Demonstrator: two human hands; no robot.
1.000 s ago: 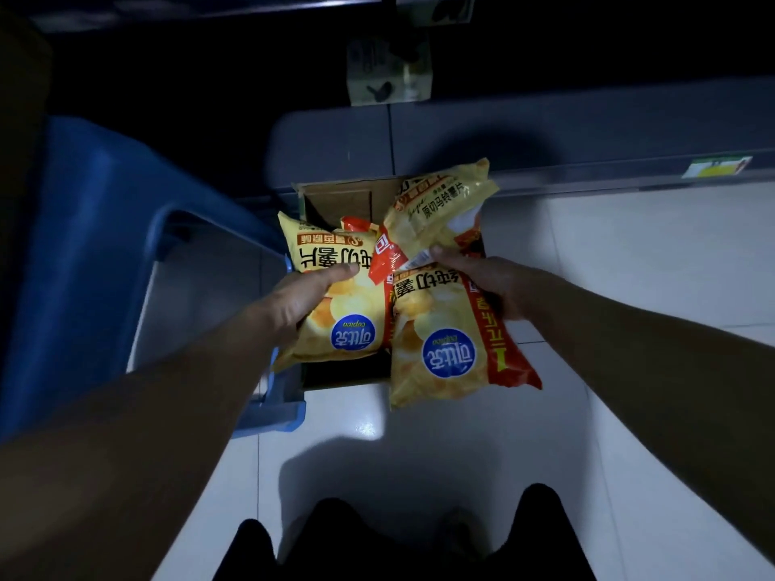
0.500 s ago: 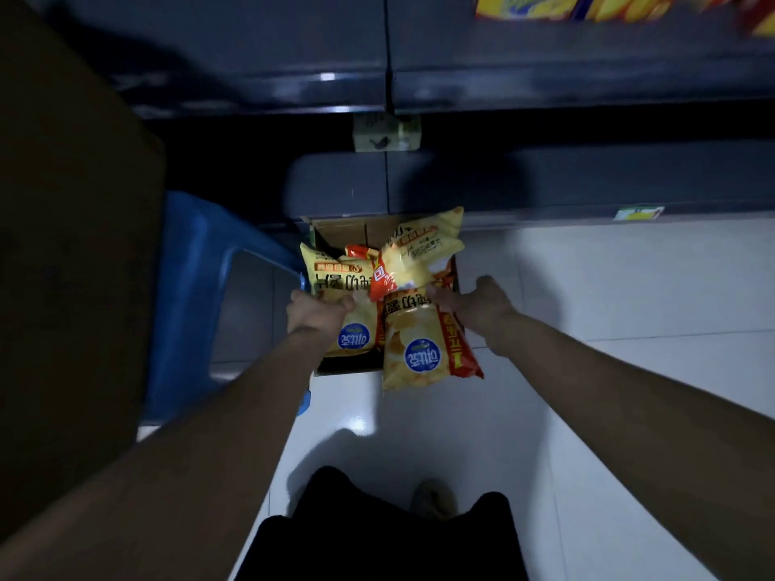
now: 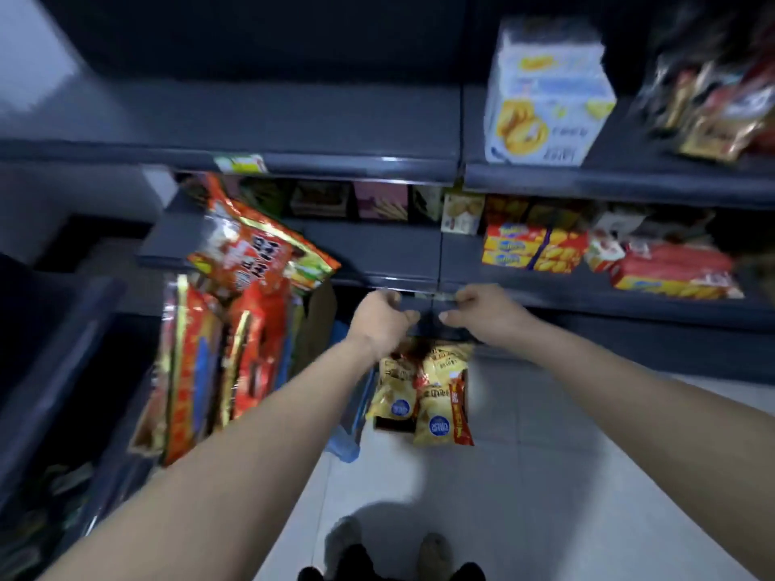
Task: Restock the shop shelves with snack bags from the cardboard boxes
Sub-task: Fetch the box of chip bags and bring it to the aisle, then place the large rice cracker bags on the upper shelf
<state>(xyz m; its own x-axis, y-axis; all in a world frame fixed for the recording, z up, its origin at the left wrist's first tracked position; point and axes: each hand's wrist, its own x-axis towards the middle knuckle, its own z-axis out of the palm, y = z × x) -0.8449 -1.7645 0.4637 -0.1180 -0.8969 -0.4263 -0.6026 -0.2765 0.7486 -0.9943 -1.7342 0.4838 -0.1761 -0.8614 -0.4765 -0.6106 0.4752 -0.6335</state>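
Both arms reach forward over the floor (image 3: 545, 475), and the whole view is smeared by motion; the left hand (image 3: 379, 318) and the right hand (image 3: 482, 312) sit near each other, apart, in front of the edge of the middle shelf (image 3: 365, 249). The left hand's fingers (image 3: 388, 296) are loosely curled with the thumb pointing toward the other hand, and nothing shows inside them; the right hand's fingers (image 3: 465, 293) are curled the same way, also with nothing seen in them; whether either hand touches the shelf edge I cannot tell.

The yellow snack bags (image 3: 423, 396) lie below and beyond the hands, heaped in and over a small cardboard box (image 3: 388, 423) that stands on the floor against the foot of the shelving; a blue stool (image 3: 348, 429) is just beside that box on its left.

Further left, red snack bags (image 3: 218, 350) stand upright and packed together, one tilted bag on top reaching the middle shelf; brown cardboard (image 3: 321, 329) shows beside them.

On the middle shelf to the right lie stacked cracker boxes (image 3: 532, 249); on the upper shelf (image 3: 335, 161) stands a white carton (image 3: 545, 94); two shoes (image 3: 352, 534) show at the bottom.
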